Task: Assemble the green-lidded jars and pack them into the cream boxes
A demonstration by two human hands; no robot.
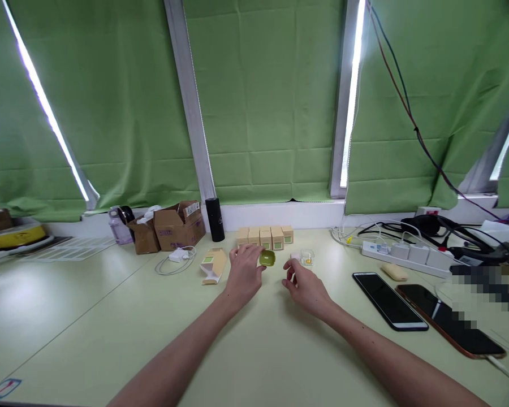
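My left hand (246, 268) grips a small olive-green square cup (267, 258) by its edge, the hollow side facing me. To its right, my right hand (305, 286) hovers over the table with fingers loosely curled and a gap between thumb and forefinger; I see nothing in them. Just behind it stands a small clear container (307, 258) with something yellow inside, and a little white piece (295, 256) shows at its left, partly hidden by my fingers. An opened kraft box (213, 265) lies on its side left of my left hand. Several small closed kraft boxes (276, 237) stand in rows behind.
A black cylinder (214, 219) and opened cardboard boxes (180, 226) stand by the wall. A white charger with cable (178, 255) lies at left. On the right are two phones (389, 301), a beige oblong object (393, 272), a power strip (407, 257) and tangled cables.
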